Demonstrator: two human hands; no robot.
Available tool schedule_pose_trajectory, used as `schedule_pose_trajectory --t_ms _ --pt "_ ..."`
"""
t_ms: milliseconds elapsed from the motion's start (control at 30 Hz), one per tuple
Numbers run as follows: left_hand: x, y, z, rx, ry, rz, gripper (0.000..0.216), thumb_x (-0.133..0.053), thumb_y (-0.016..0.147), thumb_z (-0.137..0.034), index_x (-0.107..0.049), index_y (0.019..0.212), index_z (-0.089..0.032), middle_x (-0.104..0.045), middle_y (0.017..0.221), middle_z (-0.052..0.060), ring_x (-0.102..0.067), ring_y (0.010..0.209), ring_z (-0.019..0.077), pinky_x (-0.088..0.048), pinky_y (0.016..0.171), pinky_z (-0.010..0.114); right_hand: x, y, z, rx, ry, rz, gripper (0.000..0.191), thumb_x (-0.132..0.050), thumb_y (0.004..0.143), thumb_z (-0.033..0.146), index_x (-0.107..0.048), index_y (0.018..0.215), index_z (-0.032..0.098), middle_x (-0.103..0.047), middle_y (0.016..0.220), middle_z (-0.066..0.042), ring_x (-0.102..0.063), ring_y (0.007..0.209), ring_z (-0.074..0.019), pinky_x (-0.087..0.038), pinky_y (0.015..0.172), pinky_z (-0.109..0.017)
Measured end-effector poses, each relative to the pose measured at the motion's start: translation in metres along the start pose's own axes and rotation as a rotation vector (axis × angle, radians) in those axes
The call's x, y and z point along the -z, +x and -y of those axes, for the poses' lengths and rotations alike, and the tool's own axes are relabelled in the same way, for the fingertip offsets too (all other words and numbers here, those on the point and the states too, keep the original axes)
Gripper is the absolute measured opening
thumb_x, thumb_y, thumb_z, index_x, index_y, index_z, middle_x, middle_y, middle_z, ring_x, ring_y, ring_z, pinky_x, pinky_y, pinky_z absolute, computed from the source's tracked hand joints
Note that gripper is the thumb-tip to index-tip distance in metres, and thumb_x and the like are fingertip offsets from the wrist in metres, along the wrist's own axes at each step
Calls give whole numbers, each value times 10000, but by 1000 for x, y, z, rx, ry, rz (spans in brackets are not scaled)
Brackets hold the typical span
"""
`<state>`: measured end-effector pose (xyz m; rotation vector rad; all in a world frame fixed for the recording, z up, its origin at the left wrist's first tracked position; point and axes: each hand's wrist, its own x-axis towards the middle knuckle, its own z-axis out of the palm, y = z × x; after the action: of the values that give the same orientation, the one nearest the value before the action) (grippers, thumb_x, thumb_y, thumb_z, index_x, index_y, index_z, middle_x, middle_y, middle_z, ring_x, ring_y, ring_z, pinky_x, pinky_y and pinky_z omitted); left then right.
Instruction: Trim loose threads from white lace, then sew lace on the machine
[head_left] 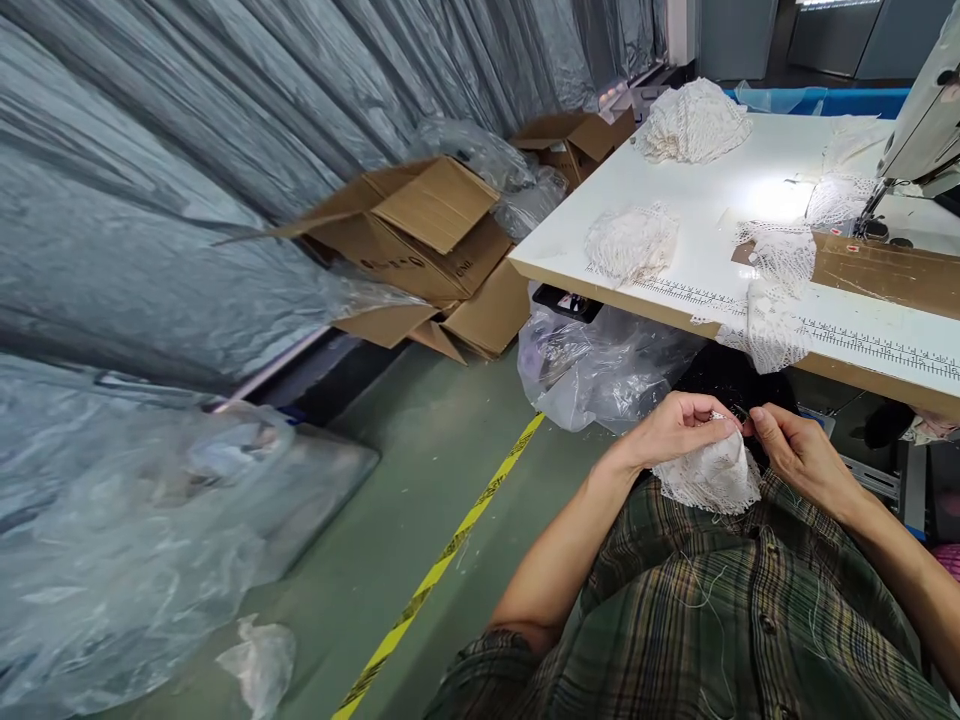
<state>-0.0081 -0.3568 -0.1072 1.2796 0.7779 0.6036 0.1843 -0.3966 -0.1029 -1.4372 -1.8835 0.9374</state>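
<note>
My left hand (679, 428) and my right hand (795, 450) meet over my lap, both pinching a small piece of white lace (709, 475) that drapes onto my plaid shirt (720, 610). The fingertips of both hands close on its top edge. More white lace (772, 300) hangs over the front edge of the white sewing table (675, 180) just above my hands. Two lace piles lie on the table, one pile (631, 243) near its left edge and a larger lace heap (694, 122) at the far corner.
A sewing machine (922, 130) stands at the table's right, beside a brown cardboard sheet (885, 270). Open cardboard boxes (420, 240) and plastic bags (600, 370) sit on the green floor. Yellow floor tape (442, 560) runs diagonally. Grey plastic sheeting (187, 150) covers the left.
</note>
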Motion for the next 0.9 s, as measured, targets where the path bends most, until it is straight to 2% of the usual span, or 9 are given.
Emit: schedule_pose_trajectory --t_ms 167,333,433,533,600,667,733,767,900 --pt "1 0 -1 5 1 3 396 -786 714 -495 -722 815 -117 -670 699 23 -534 600 82 -386 562 205 -2 -5 0 6 -11 47 531 -267 970 629 -436 668 226 -419 569 24 -373 515 -130 -303 491 -261" --pt "-2 0 -4 26 27 9 408 -769 723 -502 -694 801 -109 -627 642 -6 -492 560 68 -381 548 201 -6 -3 -4 7 -82 -11 493 -300 955 603 -387 643 232 -371 527 41 -315 484 -118 -251 484 -264" --pt "-4 -3 -6 7 63 -19 383 -741 757 -483 -692 820 -108 -657 696 15 -532 601 82 -411 584 209 -9 -7 -3 -23 36 6 445 -336 948 593 -427 708 229 -395 576 42 -350 513 -120 -291 488 -249" --pt "-6 -7 -6 -17 118 -36 337 -674 828 -442 -694 877 -109 -699 789 52 -598 685 115 -446 629 223 -15 -15 -2 -40 208 96 369 -465 903 582 -444 799 228 -413 639 46 -371 541 -118 -328 478 -233" --pt "-6 -8 -4 -42 207 -55 289 -610 880 -387 -698 920 -114 -716 845 69 -629 746 139 -474 671 243 -20 -20 -4 -48 255 142 342 -524 879 551 -440 804 228 -405 629 55 -364 528 -112 -330 469 -230" --pt "-4 -6 0 -84 373 -110 236 -592 890 -317 -701 984 -129 -725 931 77 -645 816 158 -495 729 269 -22 -23 -8 -63 217 131 315 -561 861 519 -453 810 227 -399 593 68 -364 503 -109 -326 466 -233" --pt "-3 -1 4 -154 555 -192 241 -646 855 -276 -690 1057 -153 -713 1031 80 -650 883 171 -505 771 285 -22 -22 -14 -83 141 48 299 -588 839 506 -493 839 222 -423 574 69 -386 488 -113 -333 470 -239" --pt "-3 3 6 -198 618 -237 264 -672 839 -269 -680 1080 -162 -704 1045 77 -652 892 171 -510 773 284 -20 -19 -16 -96 115 -36 307 -593 831 512 -513 849 217 -448 579 61 -409 493 -117 -346 478 -243" --pt "-13 23 2 -500 716 -487 180 -633 893 -312 -645 997 -166 -661 867 30 -632 762 125 -526 703 250 -12 -2 -22 -138 196 -409 422 -518 869 594 -572 950 183 -531 611 21 -492 534 -141 -414 513 -264"
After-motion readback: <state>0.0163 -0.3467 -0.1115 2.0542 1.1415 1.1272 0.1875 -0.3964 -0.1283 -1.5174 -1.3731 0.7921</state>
